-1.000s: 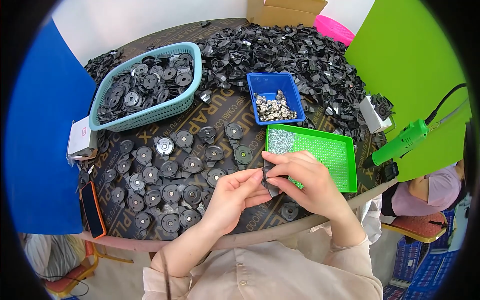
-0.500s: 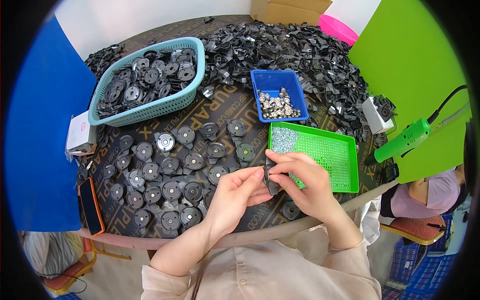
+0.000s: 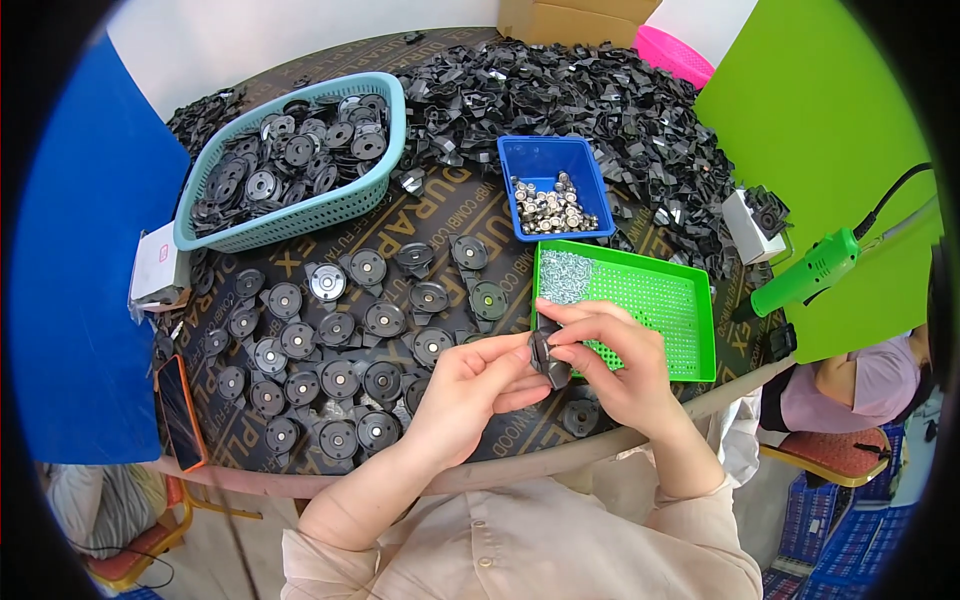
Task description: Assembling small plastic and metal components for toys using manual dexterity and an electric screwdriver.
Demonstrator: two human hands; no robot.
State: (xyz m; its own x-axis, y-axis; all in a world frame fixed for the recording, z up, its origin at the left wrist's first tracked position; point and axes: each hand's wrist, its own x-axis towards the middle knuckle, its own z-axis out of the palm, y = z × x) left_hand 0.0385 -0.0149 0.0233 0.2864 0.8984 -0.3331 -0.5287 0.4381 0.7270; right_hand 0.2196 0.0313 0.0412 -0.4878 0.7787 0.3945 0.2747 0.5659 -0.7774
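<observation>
Between both hands, near the table's front, I hold a small black plastic part with a rounded edge. My left hand pinches its left side between thumb and fingers. From the right, my right hand has its fingertips closed on the same part; whether a tiny screw is in them is hidden. Just beyond lies a green perforated tray with a heap of small silvery screws in its left corner. Left of my hands, several black round assemblies with metal centres lie in loose rows.
A teal basket of round black parts stands far left. A blue bin holds metal knobs. Black plastic pieces heap at the back. A green electric screwdriver hangs right. An orange-edged phone lies left. Another person sits beyond the right panel.
The black part has turned slightly between my fingers, so more of its round face shows. Both hands stay in nearly the same place.
</observation>
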